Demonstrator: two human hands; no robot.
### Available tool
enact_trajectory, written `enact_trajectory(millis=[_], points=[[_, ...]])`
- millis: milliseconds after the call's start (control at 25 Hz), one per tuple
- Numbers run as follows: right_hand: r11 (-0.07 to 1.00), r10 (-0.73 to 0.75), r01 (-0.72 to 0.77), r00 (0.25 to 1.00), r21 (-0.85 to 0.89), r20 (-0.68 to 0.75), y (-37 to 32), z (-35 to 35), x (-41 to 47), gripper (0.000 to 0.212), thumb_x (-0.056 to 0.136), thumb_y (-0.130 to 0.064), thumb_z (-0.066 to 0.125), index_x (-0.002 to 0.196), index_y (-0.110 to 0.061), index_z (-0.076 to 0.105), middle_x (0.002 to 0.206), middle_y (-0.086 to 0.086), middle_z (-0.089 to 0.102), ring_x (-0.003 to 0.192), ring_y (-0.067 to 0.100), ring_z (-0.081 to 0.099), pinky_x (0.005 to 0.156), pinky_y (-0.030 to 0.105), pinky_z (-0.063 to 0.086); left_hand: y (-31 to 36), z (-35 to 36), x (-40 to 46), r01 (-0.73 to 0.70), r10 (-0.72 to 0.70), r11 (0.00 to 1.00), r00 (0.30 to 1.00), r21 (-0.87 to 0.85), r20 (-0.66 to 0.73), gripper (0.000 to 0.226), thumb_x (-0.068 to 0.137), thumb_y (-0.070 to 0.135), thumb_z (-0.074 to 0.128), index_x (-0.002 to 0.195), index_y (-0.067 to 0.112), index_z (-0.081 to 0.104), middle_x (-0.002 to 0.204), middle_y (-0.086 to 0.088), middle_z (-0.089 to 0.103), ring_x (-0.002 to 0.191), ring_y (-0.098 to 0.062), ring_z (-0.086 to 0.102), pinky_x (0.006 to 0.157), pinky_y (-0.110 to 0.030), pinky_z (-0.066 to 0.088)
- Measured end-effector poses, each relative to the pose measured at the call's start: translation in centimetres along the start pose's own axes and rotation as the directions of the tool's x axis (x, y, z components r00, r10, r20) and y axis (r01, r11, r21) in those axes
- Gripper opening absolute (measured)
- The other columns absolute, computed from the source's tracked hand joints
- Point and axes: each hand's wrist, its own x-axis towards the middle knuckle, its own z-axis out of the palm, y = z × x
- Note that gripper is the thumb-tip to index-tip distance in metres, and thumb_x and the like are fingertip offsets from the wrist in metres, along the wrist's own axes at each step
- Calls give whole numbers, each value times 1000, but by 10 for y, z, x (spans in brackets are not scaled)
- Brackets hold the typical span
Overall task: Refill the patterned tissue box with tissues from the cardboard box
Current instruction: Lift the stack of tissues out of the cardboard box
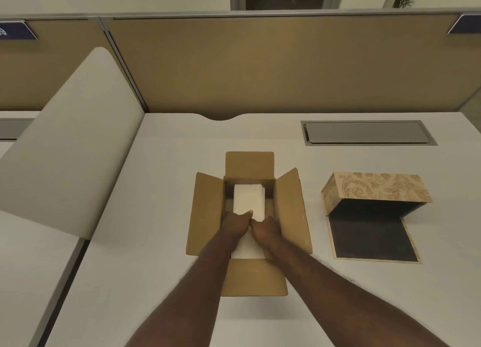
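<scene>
A brown cardboard box (208,211) sits mid-desk with all its flaps folded outward. Inside lies a white stack of tissues (248,199). Both my hands reach into the box at its near end: my left hand (235,223) rests on the stack with the thumb on top, and my right hand (265,229) presses against the stack's right side. Their fingers are curled around the tissues, partly hidden. To the right stands the patterned tissue box (377,189), beige with swirls, its dark-lined flap (372,240) lying open flat on the desk, the inside dark and empty.
A grey cable hatch (367,132) is set into the desk at the back right. A tan partition wall (260,65) closes the far edge. A white curved divider (78,149) rises along the left side of the white desk (161,177).
</scene>
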Motion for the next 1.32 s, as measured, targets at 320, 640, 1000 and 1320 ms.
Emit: enact_trajectory(millis=[320,640,1000,1320], points=[[995,30,-30,1000,97,4,5,1,14,56,98,-34,54,141,-2,40,138,16,54,123,33,56,102,42,50,-4,6,16,52,-51,999,999,10,-16,68,94,45,56,140,-2,43,137,-17,54,120,-33,56,92,-35,46],[996,64,-65,997,54,34,5,0,24,59,99,-33,53,146,-5,33,142,14,50,127,31,53,104,39,48,-3,12,19,103,-104,994,994,-32,-24,71,91,48,59,141,1,41,132,-14,55,107,-28,54,80,-33,40],[996,88,-89,995,15,56,3,3,27,53,100,-35,50,143,-6,37,140,13,51,125,30,53,101,36,47,8,8,25,175,-175,984,985,-23,13,73,87,55,62,137,3,47,138,-13,52,123,-32,52,88,-37,41],[996,79,-81,995,27,66,5,1,27,54,100,-33,49,145,-6,35,144,13,48,129,31,51,108,40,45,22,11,32,234,-234,972,972,-17,33,75,81,54,69,134,5,48,136,-13,53,121,-32,52,93,-41,41]])
